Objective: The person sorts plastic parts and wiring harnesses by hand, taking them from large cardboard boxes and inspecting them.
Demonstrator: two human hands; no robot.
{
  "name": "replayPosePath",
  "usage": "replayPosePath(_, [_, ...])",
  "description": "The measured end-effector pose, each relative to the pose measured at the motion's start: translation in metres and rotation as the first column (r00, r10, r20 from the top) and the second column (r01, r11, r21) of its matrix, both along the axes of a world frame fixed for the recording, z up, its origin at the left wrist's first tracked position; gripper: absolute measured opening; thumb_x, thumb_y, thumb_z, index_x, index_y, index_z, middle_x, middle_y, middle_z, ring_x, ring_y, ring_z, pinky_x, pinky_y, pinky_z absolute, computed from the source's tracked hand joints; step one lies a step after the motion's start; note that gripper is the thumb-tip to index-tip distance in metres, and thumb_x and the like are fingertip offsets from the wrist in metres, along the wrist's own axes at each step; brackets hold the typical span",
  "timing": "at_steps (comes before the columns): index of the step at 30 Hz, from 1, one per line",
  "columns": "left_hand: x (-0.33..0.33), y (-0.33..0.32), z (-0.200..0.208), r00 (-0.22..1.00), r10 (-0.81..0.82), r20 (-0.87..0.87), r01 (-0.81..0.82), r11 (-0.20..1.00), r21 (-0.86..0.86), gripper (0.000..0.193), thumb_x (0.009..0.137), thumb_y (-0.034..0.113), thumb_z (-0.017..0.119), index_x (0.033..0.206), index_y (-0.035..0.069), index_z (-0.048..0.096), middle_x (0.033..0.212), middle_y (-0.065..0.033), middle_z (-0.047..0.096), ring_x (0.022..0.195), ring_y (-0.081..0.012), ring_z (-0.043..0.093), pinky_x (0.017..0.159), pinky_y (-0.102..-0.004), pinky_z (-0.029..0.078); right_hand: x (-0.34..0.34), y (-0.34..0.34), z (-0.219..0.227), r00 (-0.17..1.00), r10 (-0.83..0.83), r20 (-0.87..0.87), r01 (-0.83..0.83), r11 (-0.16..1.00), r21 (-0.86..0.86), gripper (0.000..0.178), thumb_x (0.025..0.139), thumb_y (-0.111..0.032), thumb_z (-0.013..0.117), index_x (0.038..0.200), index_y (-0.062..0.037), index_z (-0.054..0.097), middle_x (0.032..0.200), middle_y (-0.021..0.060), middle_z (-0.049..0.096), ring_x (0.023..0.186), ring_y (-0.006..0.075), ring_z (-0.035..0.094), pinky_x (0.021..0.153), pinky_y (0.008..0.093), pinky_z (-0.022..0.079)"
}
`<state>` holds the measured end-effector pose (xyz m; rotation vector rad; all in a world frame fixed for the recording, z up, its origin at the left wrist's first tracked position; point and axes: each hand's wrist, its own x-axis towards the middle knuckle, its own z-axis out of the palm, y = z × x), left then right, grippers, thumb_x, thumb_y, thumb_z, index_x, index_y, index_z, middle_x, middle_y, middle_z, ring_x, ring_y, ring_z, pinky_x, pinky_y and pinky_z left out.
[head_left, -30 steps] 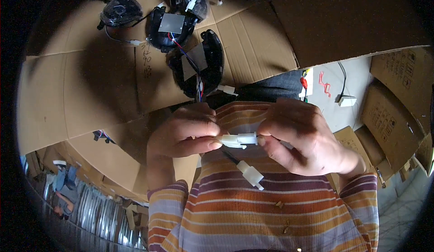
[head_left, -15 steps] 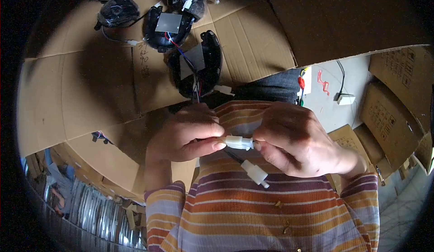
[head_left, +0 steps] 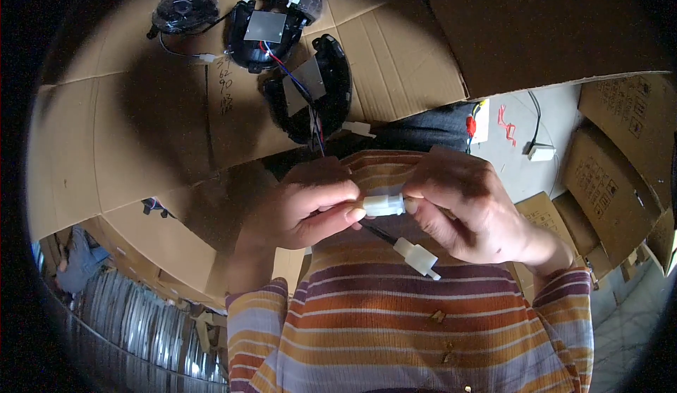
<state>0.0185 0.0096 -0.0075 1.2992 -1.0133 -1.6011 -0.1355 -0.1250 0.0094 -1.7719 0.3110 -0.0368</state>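
Note:
A white plastic wire connector [head_left: 383, 205] lies level between my two hands, in front of my striped top. My left hand [head_left: 310, 206] pinches its left end between thumb and fingers. My right hand [head_left: 469, 206] is closed on the other end, where a translucent part meets the white one. Below them a second white connector [head_left: 416, 257] hangs loose on a black cable. From a black lamp-like housing [head_left: 337, 82] with a grey plate, thin coloured wires run down toward my left hand. My fingers hide the wire ends.
Further similar black housings [head_left: 247, 51] with wires lie on the cardboard sheet [head_left: 155, 128]. Another white connector [head_left: 360, 129] rests at its near edge. Cardboard boxes [head_left: 613, 160] stand on the right. Red wire scraps [head_left: 506, 125] and a white plug [head_left: 541, 153] lie on the floor.
Both hands and the connector have shifted slightly up, the connector also right. Less of its translucent part shows. The hanging connector has swung right and up.

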Motion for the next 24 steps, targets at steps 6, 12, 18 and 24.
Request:
replayPosePath(6, [-0.005,0.0,-0.006,0.999,-0.016,-0.037,0.017,1.0,0.006,0.008,0.071,0.005,0.055,0.068,-0.001,0.05,0.058,-0.0073,0.045,0.051,-0.0165,0.044,0.046,-0.0275,0.034,0.0,-0.004,-0.002,0.999,-0.022,-0.044,0.023,0.999,0.025,0.006,0.068,-0.003,0.055,0.07,0.0021,0.052,0.064,0.0102,0.052,0.061,0.0225,0.051,0.055,0.031,0.041])
replayPosePath(12, [-0.002,0.003,-0.008,0.999,0.018,0.034,-0.015,0.997,-0.074,0.01,0.068,0.006,0.058,0.066,0.0,0.05,0.058,-0.0092,0.044,0.052,-0.0212,0.043,0.048,-0.0293,0.033,-0.001,-0.01,0.001,0.998,0.053,-0.019,-0.053,0.999,0.0,0.007,0.065,-0.003,0.056,0.07,0.0002,0.052,0.063,0.0078,0.052,0.059,0.0225,0.051,0.054,0.031,0.041])
replayPosePath(18, [-0.002,0.002,0.001,0.998,-0.017,0.065,0.02,0.999,-0.042,0.011,0.067,0.008,0.058,0.064,0.001,0.051,0.058,-0.0098,0.044,0.053,-0.0231,0.044,0.05,-0.0301,0.034,0.001,-0.003,0.004,0.999,0.029,0.013,-0.029,0.999,-0.031,0.007,0.064,-0.003,0.056,0.07,-0.0002,0.053,0.061,0.0071,0.052,0.057,0.022,0.051,0.054,0.031,0.041])
replayPosePath(24, [0.003,-0.001,-0.001,0.992,-0.041,0.119,0.051,0.995,-0.082,0.012,0.067,0.01,0.058,0.065,0.001,0.051,0.057,-0.0098,0.045,0.054,-0.0234,0.045,0.051,-0.0306,0.035,0.002,-0.007,0.003,0.999,0.053,0.004,-0.053,0.998,-0.021,0.007,0.065,-0.003,0.056,0.07,0.0007,0.052,0.061,0.0069,0.052,0.057,0.0215,0.051,0.053,0.0305,0.041])
